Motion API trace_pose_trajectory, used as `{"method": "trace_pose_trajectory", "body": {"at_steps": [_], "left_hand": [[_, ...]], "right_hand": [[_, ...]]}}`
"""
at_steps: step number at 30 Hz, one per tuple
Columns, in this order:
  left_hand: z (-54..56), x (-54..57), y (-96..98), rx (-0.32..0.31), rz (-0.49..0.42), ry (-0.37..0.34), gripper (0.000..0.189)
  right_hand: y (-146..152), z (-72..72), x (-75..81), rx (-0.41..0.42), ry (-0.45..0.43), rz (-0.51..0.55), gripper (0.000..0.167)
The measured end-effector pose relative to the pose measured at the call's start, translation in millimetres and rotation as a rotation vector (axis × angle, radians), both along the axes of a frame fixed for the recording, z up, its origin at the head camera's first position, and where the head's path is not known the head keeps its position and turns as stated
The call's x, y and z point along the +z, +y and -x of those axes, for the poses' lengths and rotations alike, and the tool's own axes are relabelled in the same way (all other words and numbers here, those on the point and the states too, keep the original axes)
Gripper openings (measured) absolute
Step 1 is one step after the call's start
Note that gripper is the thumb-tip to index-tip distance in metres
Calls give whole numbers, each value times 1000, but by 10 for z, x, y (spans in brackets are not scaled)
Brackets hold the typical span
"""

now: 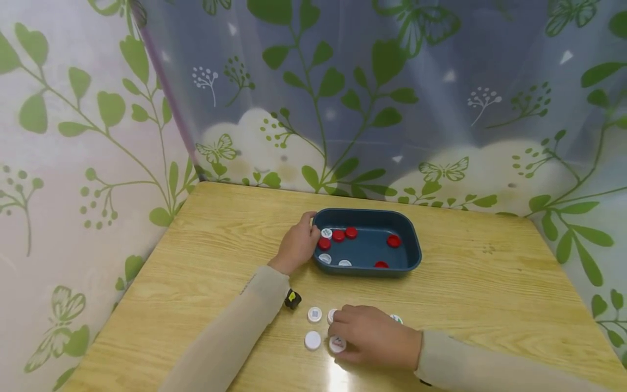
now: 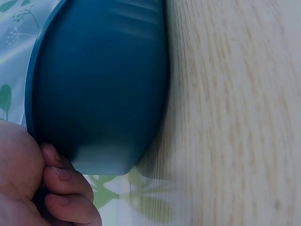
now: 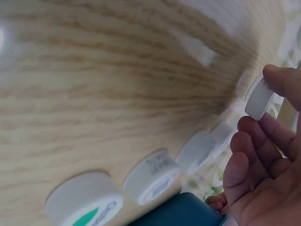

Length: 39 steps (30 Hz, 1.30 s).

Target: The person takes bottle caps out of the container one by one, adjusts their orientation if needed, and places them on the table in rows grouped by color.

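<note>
My left hand (image 1: 300, 242) holds the left end of a dark blue rectangular tub (image 1: 367, 271), its fingers (image 2: 63, 174) curled at the rim in the left wrist view. Inside the tub lie several red caps (image 1: 394, 241) and white caps (image 1: 325, 259). Nearer the body, my right hand (image 1: 374, 335) pinches a white bottle cap (image 3: 259, 100) with a printed top between thumb and fingers. In the right wrist view this cap is tilted, close over the table. Beside it lie a plain white cap (image 1: 312, 341) and a printed white cap (image 1: 314, 314).
Another white cap (image 1: 396, 318) with green print shows behind the right hand. All of this is on a light wooden table (image 1: 480, 283). A leaf-patterned curtain (image 1: 343, 109) hangs along the back and sides. A small black device (image 1: 293, 299) sits at the left wrist.
</note>
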<state>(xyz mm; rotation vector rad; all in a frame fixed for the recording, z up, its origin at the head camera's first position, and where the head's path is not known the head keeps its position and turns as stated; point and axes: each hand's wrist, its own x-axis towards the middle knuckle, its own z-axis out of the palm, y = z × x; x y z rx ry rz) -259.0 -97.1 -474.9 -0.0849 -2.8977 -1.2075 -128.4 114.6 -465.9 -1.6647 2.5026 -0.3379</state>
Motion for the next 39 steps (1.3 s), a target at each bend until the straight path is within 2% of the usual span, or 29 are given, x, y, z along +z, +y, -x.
{"method": "trace_pose_trajectory", "body": {"at_steps": [12,23,27,39], "left_hand": [[-9,3,-1,4,-18,-19,48],[-6,-8,3,6,-18,-17,48],[-6,-5,3,6,-20,-20,48],[8,-17,5,12,-6,-12,47]], "right_hand": [[-75,-7,-27,8,23,-65,22],[-73,14,-68,8,12,-79,25],[-77,22,-75,12,21,-73,21],[-77,12,-26,28,35,-107,22]]}}
